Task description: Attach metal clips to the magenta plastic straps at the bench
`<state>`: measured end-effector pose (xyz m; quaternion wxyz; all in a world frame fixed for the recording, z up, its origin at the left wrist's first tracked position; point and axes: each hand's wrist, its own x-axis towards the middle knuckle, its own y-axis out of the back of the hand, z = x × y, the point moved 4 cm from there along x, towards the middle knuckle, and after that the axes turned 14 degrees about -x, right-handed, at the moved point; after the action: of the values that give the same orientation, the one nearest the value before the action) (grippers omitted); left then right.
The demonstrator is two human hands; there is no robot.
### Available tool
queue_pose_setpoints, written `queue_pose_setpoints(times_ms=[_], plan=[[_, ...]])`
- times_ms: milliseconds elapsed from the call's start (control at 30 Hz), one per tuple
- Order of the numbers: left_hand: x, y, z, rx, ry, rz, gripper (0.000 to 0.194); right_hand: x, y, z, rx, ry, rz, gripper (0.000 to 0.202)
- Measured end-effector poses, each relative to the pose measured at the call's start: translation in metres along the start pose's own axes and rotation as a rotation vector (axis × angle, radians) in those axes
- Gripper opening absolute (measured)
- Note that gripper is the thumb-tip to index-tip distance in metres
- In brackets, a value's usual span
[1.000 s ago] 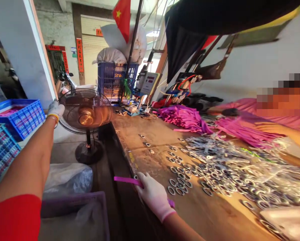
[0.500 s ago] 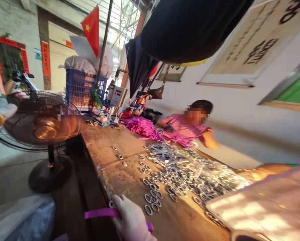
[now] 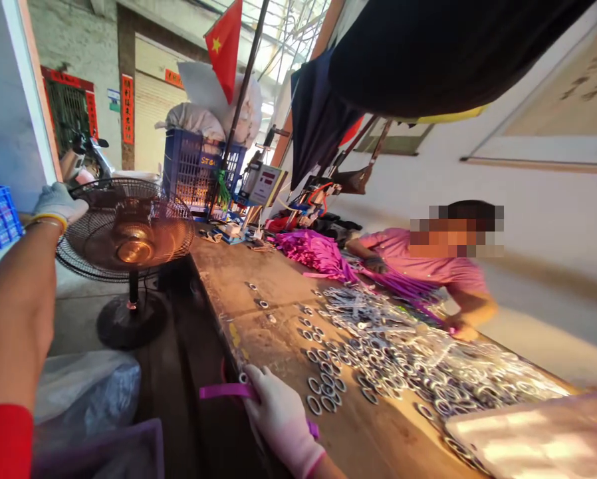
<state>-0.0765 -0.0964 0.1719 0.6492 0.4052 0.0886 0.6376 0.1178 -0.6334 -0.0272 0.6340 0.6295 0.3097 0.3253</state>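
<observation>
My left hand [image 3: 62,203], in a pale glove with a yellow cuff, grips the rim of the standing fan [image 3: 129,229] at its left side. In a white glove, my right hand [image 3: 281,409] is closed around a purple strap [image 3: 223,391] at the table's near edge. One strap end sticks out to the left, and a bit shows beside the wrist. A metal ring [image 3: 243,378] is at its fingertips; whether it is attached to the strap is hidden. Several loose metal rings [image 3: 328,392] lie to the right of this hand.
A large heap of metal rings and fittings [image 3: 403,352] covers the table [image 3: 238,279]. Across it, a person in a pink shirt [image 3: 403,249] handles purple straps beside a purple pile [image 3: 313,253]. A small press [image 3: 258,189] and a blue crate [image 3: 179,163] stand beyond.
The view has swung left, bringing more of my left arm and blue crates into sight. My left hand stays at the fan, and my right hand still holds the purple strap.
</observation>
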Motion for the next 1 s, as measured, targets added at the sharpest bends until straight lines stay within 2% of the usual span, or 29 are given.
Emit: queue_pose_setpoints(times_ms=[100,167,333,433,533,633,700,767,800,867,933,1000], plan=[[-0.016,-0.001,0.006,-0.007,0.034,0.009,0.063,0.0,0.002,-0.001,-0.015,0.007,-0.006,0.023],[-0.022,-0.009,0.009,-0.017,0.028,0.012,0.062,0.0,0.004,-0.002,-0.025,0.003,-0.016,0.024],[-0.017,-0.037,0.019,-0.065,-0.035,-0.067,0.082,-0.001,0.007,-0.004,-0.031,0.008,-0.009,0.02],[-0.012,-0.041,0.019,-0.098,-0.043,-0.072,0.087,-0.002,0.007,-0.005,-0.033,0.015,0.008,0.015],[-0.015,-0.039,0.01,-0.116,-0.056,-0.047,0.092,-0.001,0.006,-0.004,-0.027,0.018,0.01,0.013],[-0.033,-0.038,0.0,-0.117,-0.072,-0.012,0.093,-0.001,0.008,-0.004,-0.011,0.021,0.01,0.016],[-0.057,-0.042,-0.006,-0.113,-0.05,0.016,0.087,-0.001,0.009,-0.004,-0.015,0.029,0.009,0.017],[-0.095,-0.055,-0.013,-0.108,-0.004,-0.005,0.077,-0.002,0.01,-0.005,-0.032,0.037,0.004,0.016],[-0.121,-0.065,-0.017,-0.107,0.022,-0.059,0.073,-0.002,0.011,-0.005,-0.041,0.039,0.0,0.016],[-0.191,-0.09,-0.027,-0.106,0.022,-0.228,0.067,-0.003,0.012,-0.005,-0.055,0.038,-0.001,0.016],[-0.289,-0.114,-0.038,-0.099,0.001,-0.472,0.059,-0.004,0.012,-0.005,-0.074,0.04,-0.002,0.017],[-0.409,-0.123,-0.045,-0.076,-0.001,-0.72,0.062,-0.005,0.013,-0.005,-0.094,0.04,-0.015,0.019]])
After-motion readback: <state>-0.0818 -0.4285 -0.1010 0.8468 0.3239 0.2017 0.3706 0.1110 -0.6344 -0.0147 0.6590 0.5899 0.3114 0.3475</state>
